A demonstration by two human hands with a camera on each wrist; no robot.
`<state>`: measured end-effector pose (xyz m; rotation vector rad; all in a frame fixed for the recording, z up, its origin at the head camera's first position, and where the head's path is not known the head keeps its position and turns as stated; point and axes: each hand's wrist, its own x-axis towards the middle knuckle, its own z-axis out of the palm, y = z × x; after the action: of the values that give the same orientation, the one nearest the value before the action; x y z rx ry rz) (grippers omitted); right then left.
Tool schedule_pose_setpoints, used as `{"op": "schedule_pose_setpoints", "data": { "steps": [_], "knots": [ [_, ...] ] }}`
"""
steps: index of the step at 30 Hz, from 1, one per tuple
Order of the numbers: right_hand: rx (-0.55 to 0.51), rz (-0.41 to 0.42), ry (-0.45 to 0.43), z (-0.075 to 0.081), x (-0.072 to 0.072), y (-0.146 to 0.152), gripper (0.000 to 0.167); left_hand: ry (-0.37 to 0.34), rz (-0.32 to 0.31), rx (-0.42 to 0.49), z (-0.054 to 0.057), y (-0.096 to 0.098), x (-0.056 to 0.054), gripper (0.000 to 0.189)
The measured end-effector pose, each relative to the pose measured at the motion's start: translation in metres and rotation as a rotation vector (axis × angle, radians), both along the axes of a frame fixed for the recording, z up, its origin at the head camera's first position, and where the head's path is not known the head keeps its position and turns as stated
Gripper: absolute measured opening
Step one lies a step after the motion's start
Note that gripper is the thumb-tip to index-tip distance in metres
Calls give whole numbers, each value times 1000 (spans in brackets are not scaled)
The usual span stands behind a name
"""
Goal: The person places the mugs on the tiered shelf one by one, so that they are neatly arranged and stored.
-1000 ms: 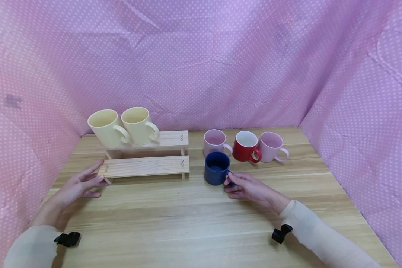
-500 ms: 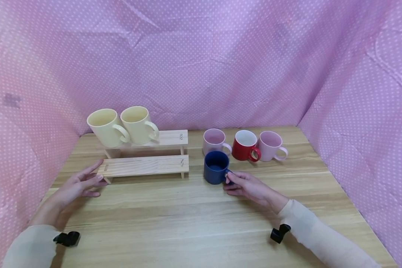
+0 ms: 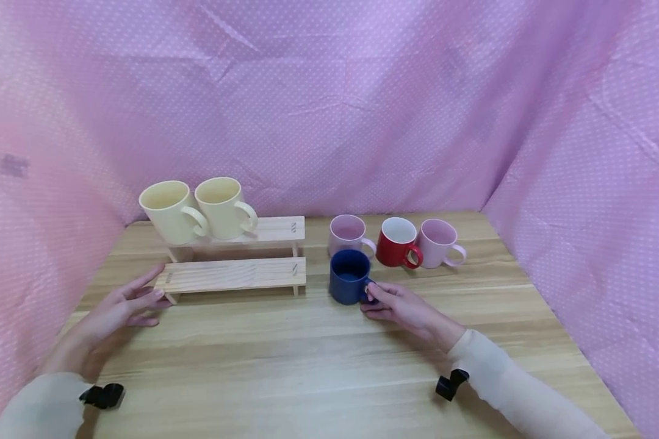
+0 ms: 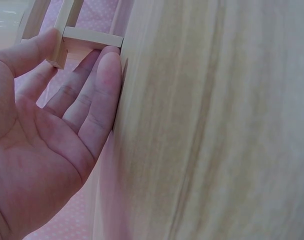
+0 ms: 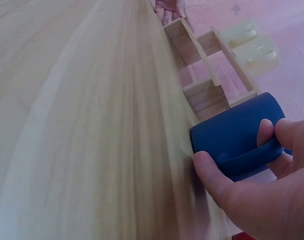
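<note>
The wood-grain table (image 3: pixel 285 378) carries a wooden rack (image 3: pixel 230 274) towards its back left corner, two cream mugs (image 3: pixel 169 218) on the upper tier. Near the back edge's right half stand a pink mug (image 3: pixel 343 239), a red mug (image 3: pixel 393 248) and another pink mug (image 3: pixel 434 248); a blue mug (image 3: pixel 346 285) is nearer the front edge.

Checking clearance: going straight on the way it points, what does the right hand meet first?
Past the blue mug it holds, the right hand would likely meet the front shelf at its right end; depth there is hard to judge.
</note>
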<state>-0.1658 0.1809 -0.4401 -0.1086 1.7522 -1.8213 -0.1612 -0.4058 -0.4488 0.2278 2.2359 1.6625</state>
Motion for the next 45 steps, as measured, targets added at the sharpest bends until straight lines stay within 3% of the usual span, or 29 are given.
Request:
{"op": "schedule_pose_setpoints", "data": {
  "steps": [7,13,22,34,45],
  "knots": [
    [-88,-22,13,19,-3,-3,29,7,3,4,-1,4,-5,70],
    [-139,18,112,41,-12,-11,29,7,12,3,0,5,-4,70],
    [-208,19,147,71,-27,-35,29,8,19,5,-2,3,-4,70],
    [-201,19,158,88,-52,-79,31,2,18,-7,-2,-1,2,70],
    [-193,-34,118,96,-77,-111,33,11,11,-7,0,-1,2,69]
  ]
}}
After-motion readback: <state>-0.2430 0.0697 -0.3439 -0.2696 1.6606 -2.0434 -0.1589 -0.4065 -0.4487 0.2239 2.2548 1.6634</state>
